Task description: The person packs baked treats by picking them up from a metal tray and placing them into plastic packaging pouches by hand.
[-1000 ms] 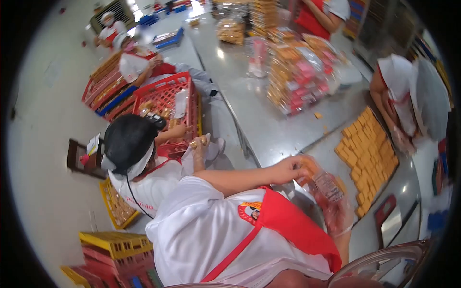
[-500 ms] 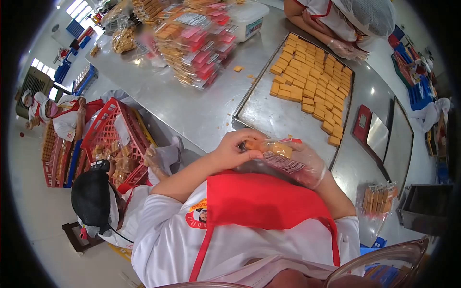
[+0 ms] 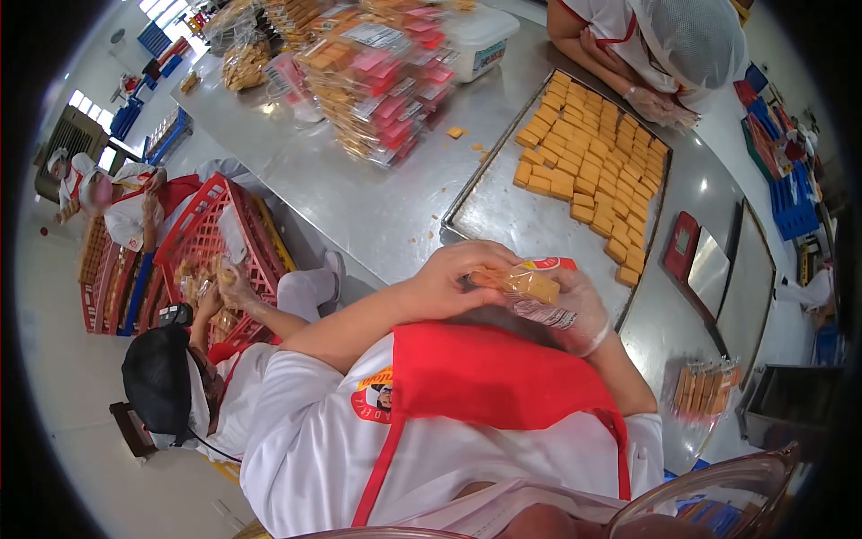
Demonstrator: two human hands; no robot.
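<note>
Two hands on one clear packet (image 3: 537,287), and it's held up just on the near side of the metal tray (image 3: 485,211)! The left hand (image 3: 460,277), bare, pinches one end between thumb and fingers; the right hand (image 3: 579,314), gloved, cups the other. Golden pieces show inside. Is that pinched end sealed? Can't tell, and there's the danger: if it's open, a tilt toward the thumb could let a piece slip out short of the tray. Squeeze too hard and the contents might crack; they look brittle, judging by the crumbs (image 3: 456,132) on the surface (image 3: 377,220) left of the tray. Slick film against loose plastic glove could twist free, too. Also left of the tray, a tall stack of packets (image 3: 386,99) sits unevenly; one bump and the upper ones could slide. And look at the blocks (image 3: 588,171) in the tray itself: loose, crowding its near right corner, so a careless forearm there could shove a few over the rim.
</note>
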